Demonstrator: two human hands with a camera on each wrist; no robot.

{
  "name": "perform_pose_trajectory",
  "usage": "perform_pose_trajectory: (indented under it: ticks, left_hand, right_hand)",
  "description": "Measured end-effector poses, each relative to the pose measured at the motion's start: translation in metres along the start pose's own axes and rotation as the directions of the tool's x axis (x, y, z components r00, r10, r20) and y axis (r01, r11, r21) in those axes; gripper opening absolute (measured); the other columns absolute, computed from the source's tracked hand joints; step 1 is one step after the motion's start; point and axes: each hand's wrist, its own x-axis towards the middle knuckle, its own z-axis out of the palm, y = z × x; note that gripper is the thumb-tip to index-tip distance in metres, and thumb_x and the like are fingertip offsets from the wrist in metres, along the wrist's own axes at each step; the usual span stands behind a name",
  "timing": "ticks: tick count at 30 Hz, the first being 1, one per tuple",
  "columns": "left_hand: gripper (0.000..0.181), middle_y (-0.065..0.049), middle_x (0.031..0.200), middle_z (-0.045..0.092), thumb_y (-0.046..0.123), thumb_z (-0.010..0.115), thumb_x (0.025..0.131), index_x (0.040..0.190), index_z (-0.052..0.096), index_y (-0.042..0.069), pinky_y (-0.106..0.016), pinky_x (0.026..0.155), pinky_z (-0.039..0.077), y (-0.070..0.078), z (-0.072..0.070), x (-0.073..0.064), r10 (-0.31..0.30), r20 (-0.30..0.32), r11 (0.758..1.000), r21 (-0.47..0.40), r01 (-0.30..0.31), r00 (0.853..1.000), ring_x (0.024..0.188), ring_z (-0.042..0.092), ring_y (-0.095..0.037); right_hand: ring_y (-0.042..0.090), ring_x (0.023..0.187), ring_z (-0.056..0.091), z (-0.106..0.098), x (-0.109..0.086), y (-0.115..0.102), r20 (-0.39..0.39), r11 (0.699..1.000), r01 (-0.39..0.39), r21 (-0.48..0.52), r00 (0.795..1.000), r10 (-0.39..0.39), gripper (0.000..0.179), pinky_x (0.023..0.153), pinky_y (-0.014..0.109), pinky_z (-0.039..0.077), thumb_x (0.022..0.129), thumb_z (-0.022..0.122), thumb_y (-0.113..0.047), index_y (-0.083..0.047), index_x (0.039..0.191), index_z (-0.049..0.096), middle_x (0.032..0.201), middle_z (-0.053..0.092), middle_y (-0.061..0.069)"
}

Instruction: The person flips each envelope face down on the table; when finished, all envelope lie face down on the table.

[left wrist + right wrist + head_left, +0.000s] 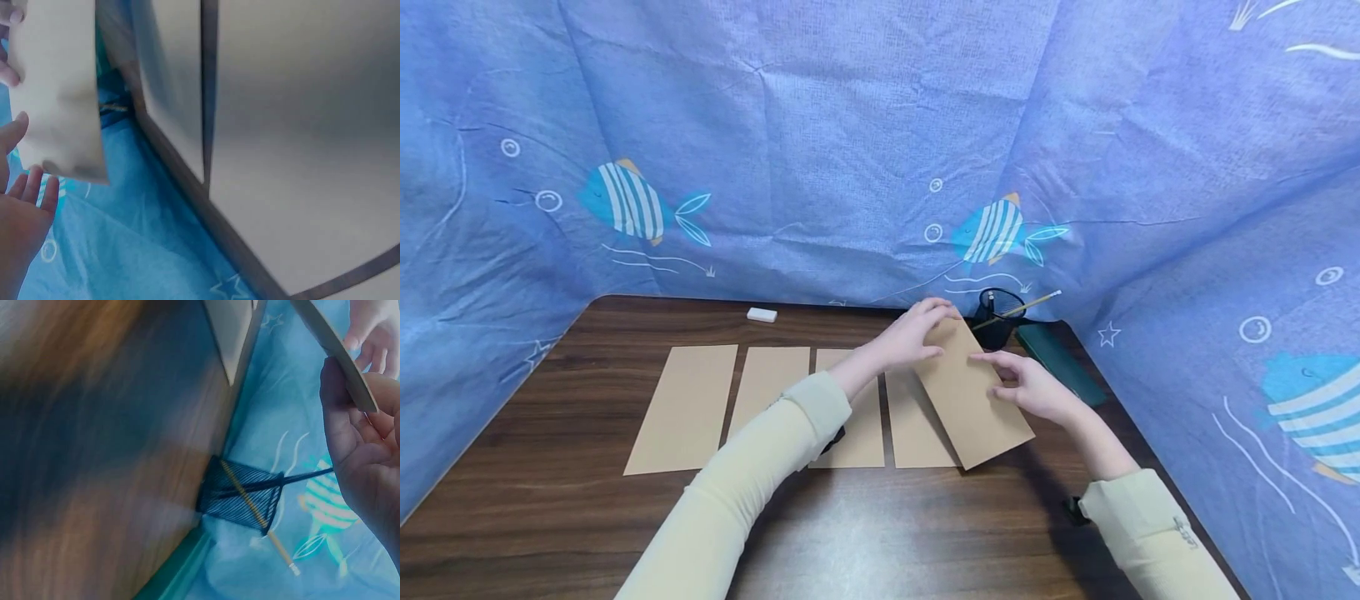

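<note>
A tan rectangular card (pixel 973 400) is raised at a slant above the right end of a row of similar cards. My left hand (pixel 906 337) holds it near its far edge; in the left wrist view that hand (pixel 25 219) has its thumb over the face and fingertips by the edge. With my right hand (pixel 1037 387) I grip the card's right edge; the right wrist view shows this hand (pixel 369 444) pinching the card (pixel 340 353) between thumb and fingers. Beneath, the rightmost flat card (pixel 917 433) is partly covered by the raised one.
More tan cards (pixel 688 408) lie side by side on the dark wooden table (pixel 535 433). A white eraser (pixel 762 315) sits at the back. By the right corner stand a black mesh pen cup (pixel 992 333) with a pencil (pixel 1033 303) and a green case (pixel 1060 362). Blue fish-print cloth (pixel 820 167) surrounds the table.
</note>
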Motion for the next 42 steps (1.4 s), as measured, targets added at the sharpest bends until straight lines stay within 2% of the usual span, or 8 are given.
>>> perform_pose_trajectory:
  ticks: [8, 16, 21, 27, 32, 36, 40, 42]
  left_hand:
    - [0.062, -0.005, 0.147, 0.036, 0.024, 0.075, 0.081, 0.136, 0.047, 0.019, -0.046, 0.106, 0.032, 0.001, 0.031, -0.013, -0.023, 0.073, 0.997, 0.072, 0.017, 0.997, 0.133, 0.033, -0.024]
    - [0.072, -0.005, 0.147, 0.037, 0.034, 0.077, 0.076, 0.139, 0.045, 0.019, -0.044, 0.107, 0.028, 0.006, 0.052, -0.020, -0.035, 0.174, 0.993, 0.121, 0.014, 0.984, 0.135, 0.029, -0.024]
    - [0.076, -0.002, 0.145, 0.039, 0.039, 0.078, 0.074, 0.140, 0.044, 0.020, -0.046, 0.108, 0.026, 0.013, 0.063, -0.024, -0.034, 0.271, 0.990, 0.138, -0.004, 0.962, 0.136, 0.027, -0.023]
    - [0.082, 0.001, 0.148, 0.037, 0.046, 0.078, 0.072, 0.142, 0.042, 0.022, -0.045, 0.110, 0.023, 0.017, 0.070, -0.029, -0.056, 0.383, 0.983, 0.184, -0.017, 0.922, 0.140, 0.023, -0.025]
    - [0.082, 0.003, 0.149, 0.036, 0.049, 0.076, 0.073, 0.142, 0.041, 0.023, -0.046, 0.112, 0.019, 0.017, 0.073, -0.030, -0.067, 0.435, 0.982, 0.189, -0.018, 0.898, 0.141, 0.021, -0.026]
    - [0.078, 0.005, 0.148, 0.038, 0.052, 0.073, 0.075, 0.141, 0.043, 0.023, -0.044, 0.111, 0.019, 0.018, 0.075, -0.031, -0.072, 0.468, 0.978, 0.204, -0.028, 0.881, 0.141, 0.022, -0.025]
    - [0.075, 0.007, 0.145, 0.042, 0.055, 0.072, 0.074, 0.138, 0.046, 0.026, -0.043, 0.111, 0.020, 0.017, 0.079, -0.031, -0.065, 0.467, 0.971, 0.232, -0.051, 0.882, 0.140, 0.024, -0.024]
    - [0.074, 0.008, 0.144, 0.043, 0.055, 0.072, 0.074, 0.137, 0.047, 0.026, -0.042, 0.111, 0.019, 0.017, 0.080, -0.031, -0.059, 0.464, 0.968, 0.242, -0.063, 0.884, 0.139, 0.025, -0.023]
  right_hand:
    - [0.029, 0.111, 0.057, -0.002, -0.013, 0.024, -0.019, 0.991, -0.087, 0.103, 0.996, 0.090, 0.053, 0.077, 0.021, 0.050, 0.086, 0.066, -0.003, -0.007, 0.136, 0.050, 0.137, 0.048, 0.020]
    - [0.013, 0.102, 0.059, -0.003, -0.024, 0.050, -0.022, 0.957, -0.181, 0.228, 0.981, 0.190, 0.057, 0.074, 0.024, 0.052, 0.084, 0.068, -0.006, -0.008, 0.138, 0.047, 0.139, 0.047, 0.019]
    - [0.014, 0.089, 0.061, -0.003, -0.030, 0.064, 0.007, 0.932, -0.253, 0.259, 0.965, 0.260, 0.061, 0.062, 0.030, 0.052, 0.085, 0.068, -0.010, -0.010, 0.141, 0.043, 0.128, 0.054, 0.022]
    - [0.014, 0.085, 0.063, 0.001, -0.034, 0.079, 0.032, 0.899, -0.318, 0.301, 0.946, 0.324, 0.065, 0.065, 0.034, 0.054, 0.084, 0.069, -0.009, -0.008, 0.142, 0.040, 0.107, 0.063, 0.020]
    - [0.014, 0.085, 0.061, 0.005, -0.033, 0.084, 0.042, 0.905, -0.319, 0.281, 0.946, 0.321, 0.068, 0.062, 0.034, 0.054, 0.082, 0.071, -0.009, -0.004, 0.142, 0.040, 0.115, 0.059, 0.024]
    - [0.014, 0.082, 0.059, 0.006, -0.031, 0.087, 0.045, 0.931, -0.305, 0.201, 0.952, 0.302, 0.069, 0.058, 0.032, 0.053, 0.080, 0.074, -0.012, -0.001, 0.140, 0.041, 0.125, 0.052, 0.028]
    - [0.013, 0.062, 0.053, 0.007, -0.029, 0.092, 0.017, 0.962, -0.268, 0.059, 0.964, 0.267, 0.070, 0.047, 0.029, 0.046, 0.077, 0.077, -0.017, 0.000, 0.137, 0.045, 0.122, 0.054, 0.026]
    - [0.016, 0.065, 0.051, 0.009, -0.027, 0.094, -0.013, 0.973, -0.229, -0.017, 0.973, 0.229, 0.068, 0.051, 0.027, 0.044, 0.075, 0.079, -0.018, 0.000, 0.134, 0.049, 0.121, 0.055, 0.023]
